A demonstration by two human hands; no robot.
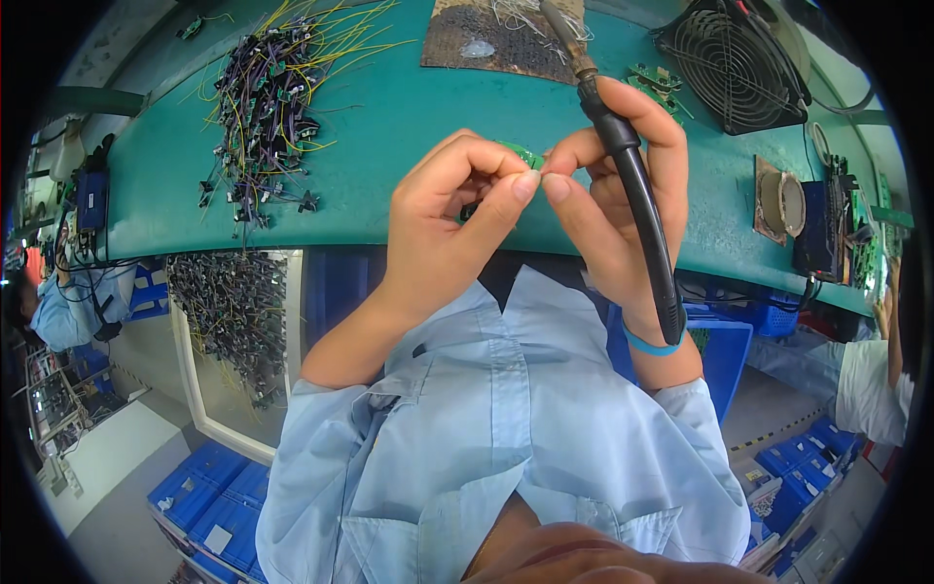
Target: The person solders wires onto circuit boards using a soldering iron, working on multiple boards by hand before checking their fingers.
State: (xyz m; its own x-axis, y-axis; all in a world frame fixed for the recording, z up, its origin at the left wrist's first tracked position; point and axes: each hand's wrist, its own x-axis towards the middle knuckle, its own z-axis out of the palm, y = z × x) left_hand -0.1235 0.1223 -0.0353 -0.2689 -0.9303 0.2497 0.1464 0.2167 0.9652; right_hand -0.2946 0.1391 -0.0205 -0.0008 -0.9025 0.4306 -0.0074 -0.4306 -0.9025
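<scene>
Between the fingertips of my left hand is a small green circuit board, mostly covered by the fingers. My right hand carries a black-handled soldering iron, its metal tip pointing away from me. The handle slants across the palm toward the wrist. Right thumb and forefinger are pinched together, touching the board's edge beside the left thumb. Whether they grip a wire or another small part there cannot be made out. Both hands are held over the near edge of the green work table.
A heap of small boards with purple and yellow wires lies on the left. A scorched board is at the far middle. Right are green circuit boards, a black fan and a solder spool. A filled tray sits below the table edge.
</scene>
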